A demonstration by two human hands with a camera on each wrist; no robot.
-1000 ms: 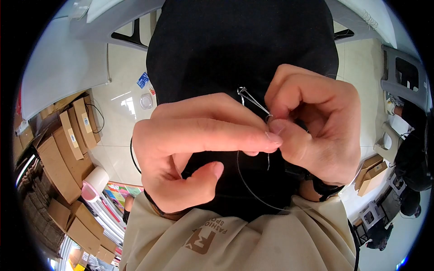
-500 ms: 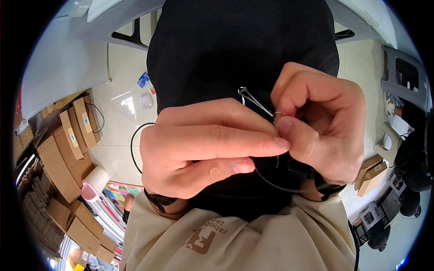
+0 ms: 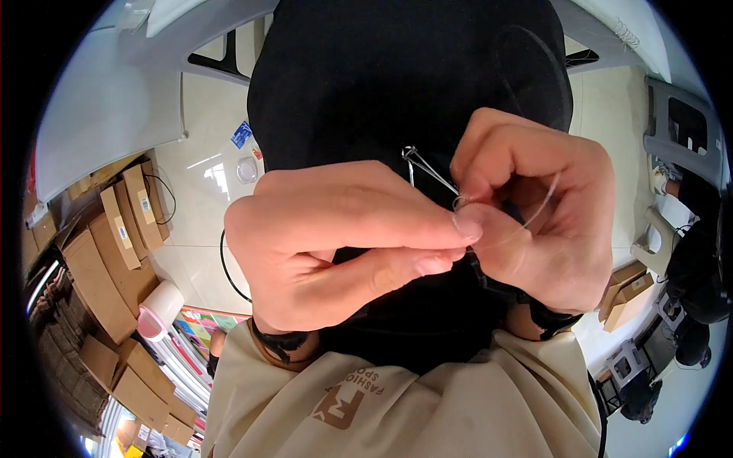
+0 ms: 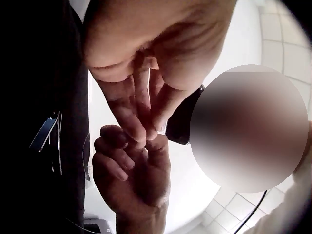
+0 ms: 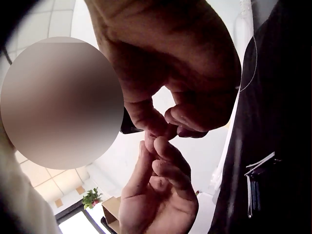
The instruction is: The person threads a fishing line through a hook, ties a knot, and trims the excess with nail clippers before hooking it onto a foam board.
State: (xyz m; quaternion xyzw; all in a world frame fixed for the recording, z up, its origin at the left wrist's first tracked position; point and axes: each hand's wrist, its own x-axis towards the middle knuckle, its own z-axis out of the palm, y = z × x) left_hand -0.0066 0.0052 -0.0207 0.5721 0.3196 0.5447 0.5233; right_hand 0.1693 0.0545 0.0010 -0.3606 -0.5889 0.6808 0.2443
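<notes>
In the head view, a thin clear line (image 3: 550,200) curves across the front of my right hand (image 3: 546,206), whose thumb and index finger pinch it, with a small loop right at the fingertips. My left hand (image 3: 347,240) meets it there, thumb and fingers pinched together on the line. Both wrist views show the fingertips of the two hands pressed close, hiding the pinched part. A silver nail clipper (image 3: 429,169) lies on the black cloth (image 3: 343,91) just beyond the fingers, its lever swung out; the right wrist view shows the same clipper (image 5: 252,187).
Black cloth spreads beneath the hands, with grey plastic stool parts (image 3: 214,38) at its far side. On the tiled floor to the left lie a blue packet (image 3: 241,135) and a small clear container (image 3: 247,170). Cardboard boxes (image 3: 114,259) stack at far left.
My left thumb has risen to meet the fingers, first apart from them, now pinched together. The clear line's curve has swung from below the hands to across my right hand. The clipper stays put.
</notes>
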